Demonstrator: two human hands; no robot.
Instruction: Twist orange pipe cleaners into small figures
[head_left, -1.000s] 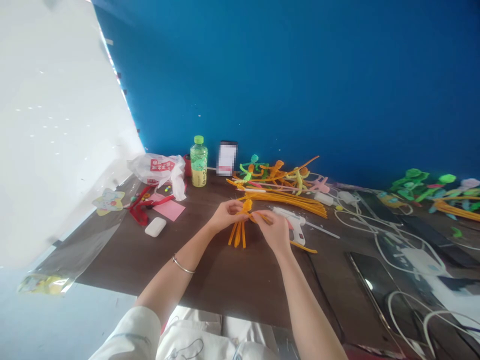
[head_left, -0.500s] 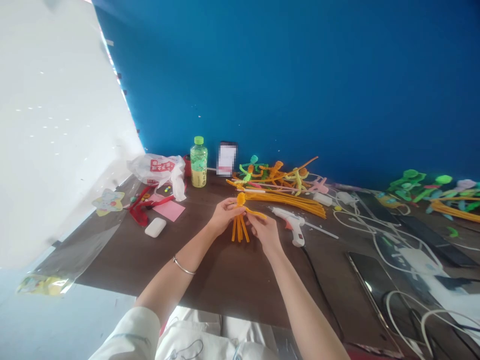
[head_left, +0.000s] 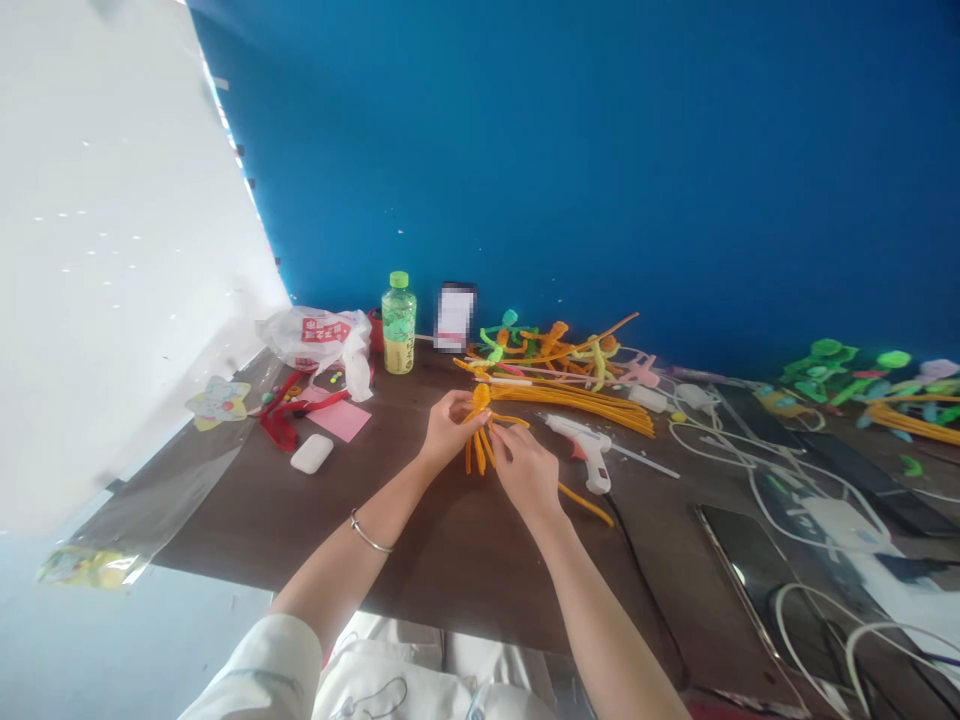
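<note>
An orange pipe-cleaner figure with a rounded top and several strands hanging below is pinched in my left hand. My right hand is closed at the figure's right side, its fingertips on an orange pipe cleaner whose free end sticks out past the hand to the lower right. Another short strand points right above my right fingers. Just behind lies a bundle of straight orange pipe cleaners. The exact spot where my fingertips grip is partly hidden.
Right of my hands lies a white glue gun with a black cord. A green-capped bottle, a propped phone and finished pipe-cleaner figures stand behind. Red-handled pliers or scissors and a white case are left; a dark phone and cables, right.
My right hand has shifted its grip and turned slightly. A long orange pipe-cleaner end now shows beyond it at the lower right. My left hand stays on the figure.
</note>
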